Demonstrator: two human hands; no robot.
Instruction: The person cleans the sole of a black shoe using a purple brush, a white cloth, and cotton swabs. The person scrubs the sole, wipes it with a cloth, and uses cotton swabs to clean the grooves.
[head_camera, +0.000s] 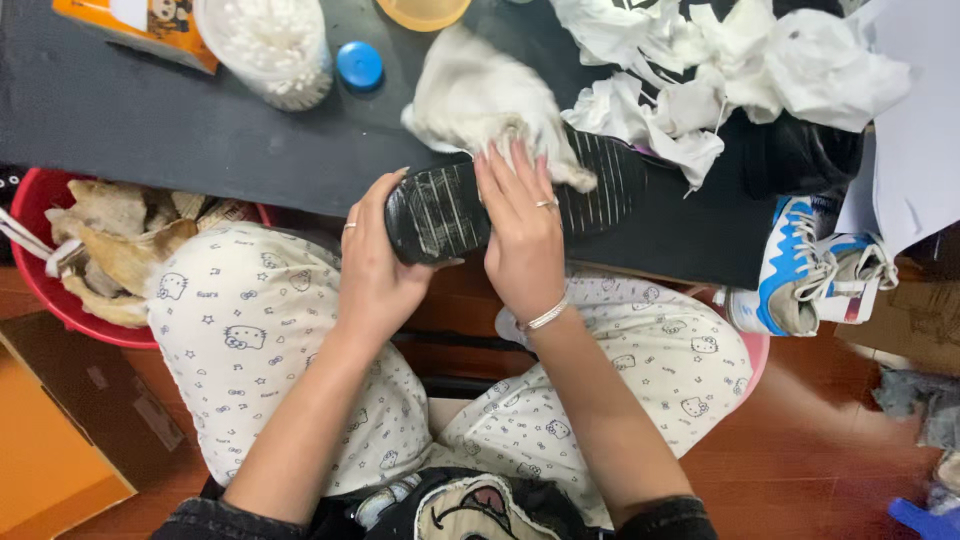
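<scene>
Two hands work on one black shoe (440, 210), which lies sole-up at the near edge of the dark tabletop (150, 130), its ribbed sole facing the camera. The left hand (378, 262) is curled around the heel end, thumb and fingers closed on it. The right hand (520, 225) lies flat across the middle of the sole, fingers stretched out and pressing a crumpled greyish cloth (480, 100) against the shoe; the cloth bunches up just beyond the fingertips. Both wrists rest above the person's lap, in pale patterned trousers.

Beyond the shoe, to the right, a heap of crumpled white paper (720, 70) covers the tabletop. Farther left stand a clear tub of cotton swabs (270, 45), a blue cap (359, 65) just beside it, and an orange box (130, 25). A red basin (50, 300) of used brownish wipes sits beside the left knee. On the right, a blue and white sneaker (800, 270) lies at the tabletop's edge.
</scene>
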